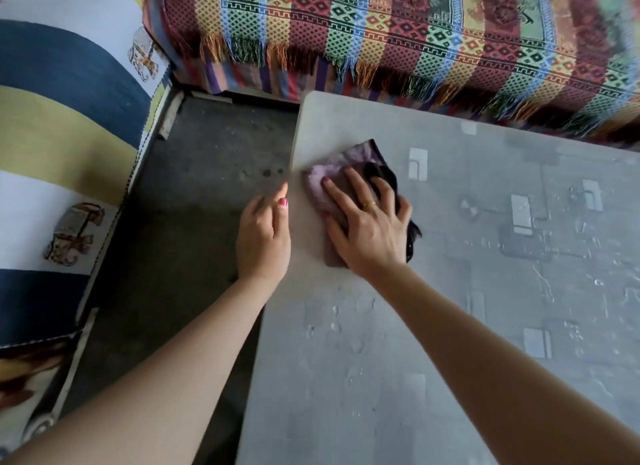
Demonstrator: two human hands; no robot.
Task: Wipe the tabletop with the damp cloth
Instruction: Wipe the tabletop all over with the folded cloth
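Observation:
A grey patterned tabletop [450, 291] fills the right half of the view, with water drops and wet streaks on it. A purple and black cloth [349, 159] lies near the table's far left corner. My right hand [370, 229] presses flat on the cloth, fingers spread over it, a ring on one finger. My left hand [265, 236] is cupped at the table's left edge, just left of the cloth, thumb against the edge and holding nothing.
A dark grey floor [194, 194] lies left of the table. A striped blue, yellow and white cushion [59, 125] borders the floor on the left. A colourful woven fringed cover [398, 38] on a sofa runs along the table's far side.

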